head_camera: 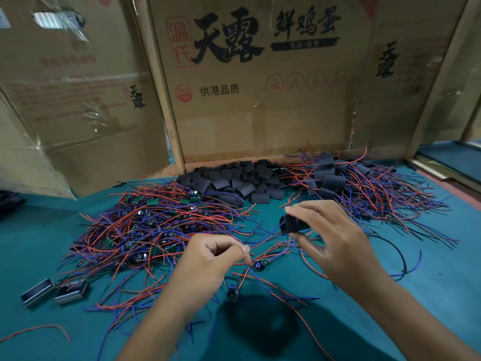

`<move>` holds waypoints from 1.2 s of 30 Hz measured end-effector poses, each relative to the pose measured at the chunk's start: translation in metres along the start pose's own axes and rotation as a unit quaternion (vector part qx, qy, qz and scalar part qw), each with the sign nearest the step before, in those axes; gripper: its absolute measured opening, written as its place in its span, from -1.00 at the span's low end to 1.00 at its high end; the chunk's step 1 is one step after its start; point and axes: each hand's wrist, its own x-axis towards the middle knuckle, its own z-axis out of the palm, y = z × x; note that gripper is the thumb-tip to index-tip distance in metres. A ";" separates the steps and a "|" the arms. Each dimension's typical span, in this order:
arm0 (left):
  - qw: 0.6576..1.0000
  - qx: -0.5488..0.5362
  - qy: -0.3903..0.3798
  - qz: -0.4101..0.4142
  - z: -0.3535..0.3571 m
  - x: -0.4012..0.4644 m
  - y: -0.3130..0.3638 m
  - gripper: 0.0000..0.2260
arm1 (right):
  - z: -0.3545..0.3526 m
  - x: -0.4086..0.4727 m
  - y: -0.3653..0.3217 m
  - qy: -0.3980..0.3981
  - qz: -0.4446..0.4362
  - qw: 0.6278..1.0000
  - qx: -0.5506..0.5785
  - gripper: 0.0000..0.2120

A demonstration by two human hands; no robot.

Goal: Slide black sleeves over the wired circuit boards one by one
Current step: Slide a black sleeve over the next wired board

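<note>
A black sleeve [294,225] is pinched between the thumb and fingers of the right hand [335,238], held above the green mat [429,295], while the left hand [208,261], fingers curled, pinches thin wires [253,276] just below and to the left of the sleeve. A small board [232,293] hangs on those wires beneath the left hand, near the mat; a blue-capped part [260,264] sits just right of the left thumb. Left of the sleeve lies a heap of bare wired boards [145,225]; behind it, loose sleeves [234,181] are piled against a cardboard wall [260,100]; to its right, sleeved boards [364,188] spread out. Two metal clips [54,293] lie far left of the sleeve.
</note>
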 end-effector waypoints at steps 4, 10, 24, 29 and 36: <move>1.000 -0.001 -0.004 0.018 0.001 0.002 0.001 -0.76 | 0.000 0.001 -0.002 -0.054 -0.064 0.995 -0.058 -0.70; 0.995 0.085 -0.023 0.039 0.006 0.002 -0.011 -0.91 | 0.008 -0.002 -0.028 -0.124 -0.111 0.981 -0.095 -0.71; 0.973 0.217 -0.049 0.067 0.009 0.003 -0.023 -0.61 | 0.015 -0.010 -0.027 -0.240 0.026 0.966 0.088 -0.65; 0.985 0.163 -0.044 0.032 -0.001 0.007 -0.028 -0.75 | 0.007 -0.006 -0.009 -0.222 0.071 0.969 0.078 -0.67; 0.996 0.052 -0.020 0.067 -0.003 0.007 -0.020 -0.86 | -0.002 -0.001 -0.004 -0.232 0.066 0.967 0.077 -0.68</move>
